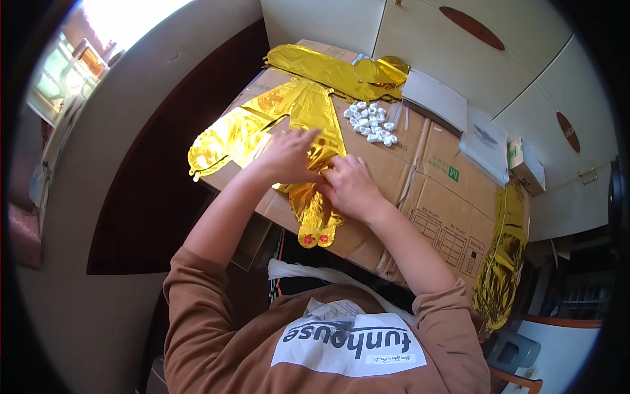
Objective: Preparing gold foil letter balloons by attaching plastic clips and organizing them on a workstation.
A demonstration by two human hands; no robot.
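Observation:
A flat, uninflated gold foil balloon [314, 108] with a branching shape lies on the cardboard in front of me. Its narrow near end, with two rounded tabs bearing red marks, reaches the cardboard's near edge. My left hand [289, 157] lies over the foil from the left, fingers bent around it and partly hidden. Close beside it, my right hand [350, 185] pinches the same foil balloon, its fingertips almost meeting my left hand. Between the hands the foil is bunched; what the fingertips do there is partly hidden.
Another folded gold foil sheet [321, 69] lies along the far edge. Small white lumpy pieces [371, 122] sit in a pile near thin clear sticks [395, 115]. Beyond are a white flat box [434, 98] and a small carton [526, 165]. More gold foil [502, 262] hangs over the right edge.

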